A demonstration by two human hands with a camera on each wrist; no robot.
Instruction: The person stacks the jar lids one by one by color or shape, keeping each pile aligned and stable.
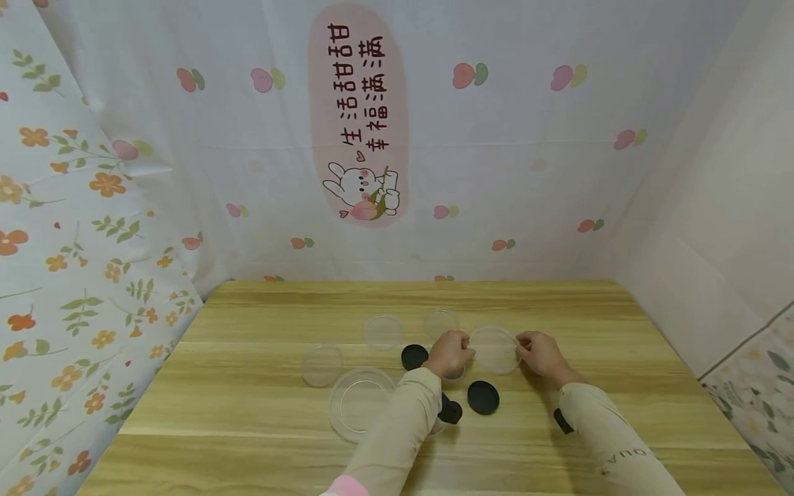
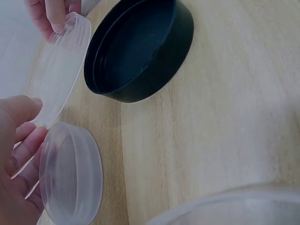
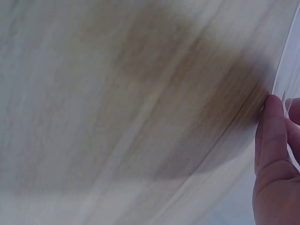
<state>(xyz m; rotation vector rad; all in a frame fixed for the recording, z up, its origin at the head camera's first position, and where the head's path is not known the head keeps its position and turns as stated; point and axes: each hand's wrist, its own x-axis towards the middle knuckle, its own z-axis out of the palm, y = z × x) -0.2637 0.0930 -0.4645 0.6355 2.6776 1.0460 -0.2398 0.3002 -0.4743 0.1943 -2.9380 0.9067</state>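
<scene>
Pinching a clear disc (image 1: 495,350) by opposite edges: left hand (image 1: 449,353), right hand (image 1: 544,355) — left sleeve (image 1: 397,424) partly hiding a black piece (image 1: 451,412).

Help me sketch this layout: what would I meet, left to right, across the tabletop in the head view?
Leftmost clear disc → farther clear disc → round black lid → left grip → held clear disc → right grip.

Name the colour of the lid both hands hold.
Colourless, see-through lid; the head view shows it best.
</scene>
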